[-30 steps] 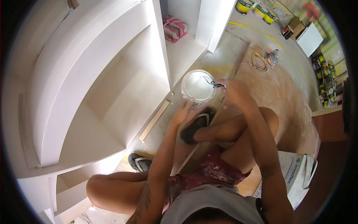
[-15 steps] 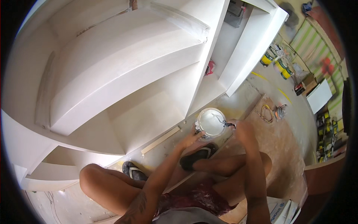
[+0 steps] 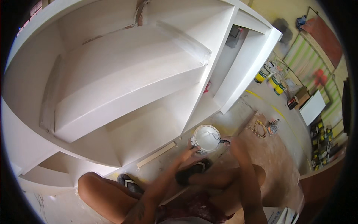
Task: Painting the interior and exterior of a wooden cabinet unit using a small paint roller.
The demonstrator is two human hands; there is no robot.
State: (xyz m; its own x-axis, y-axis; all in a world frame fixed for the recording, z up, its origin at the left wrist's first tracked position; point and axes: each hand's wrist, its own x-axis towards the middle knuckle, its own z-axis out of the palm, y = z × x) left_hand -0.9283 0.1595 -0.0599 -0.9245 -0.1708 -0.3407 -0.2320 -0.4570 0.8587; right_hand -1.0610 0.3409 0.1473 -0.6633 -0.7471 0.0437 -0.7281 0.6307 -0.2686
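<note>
Bucket point(image 3: 207, 139) btwn L hand point(image 3: 189, 153) & R hand point(image 3: 235, 145), tool point(image 3: 224, 141) in R.
Bucket's just right of L fingers, which hold its near-left side; R fingers closed on tool's dark handle, wire end over bucket's mouth. Wood strip point(image 3: 156, 154) lies left of L fingers, coiled cords point(image 3: 258, 129) beyond & right of R fingers, white shelf unit point(image 3: 130, 89) beyond L fingers.

The bucket's point(image 3: 207, 150) mouth is open from above, though the tool point(image 3: 224, 141) and right hand point(image 3: 232, 143) bar its right side. The left hand point(image 3: 190, 152) blocks its near-left wall, with a sandal point(image 3: 191, 173) just nearer. Toward the cabinet's point(image 3: 141, 93) lower edge the floor gap is narrow; wider floor point(image 3: 234, 120) lies beyond, up to the board's point(image 3: 278, 160) far corner, with cables point(image 3: 273, 127) near it.
</note>
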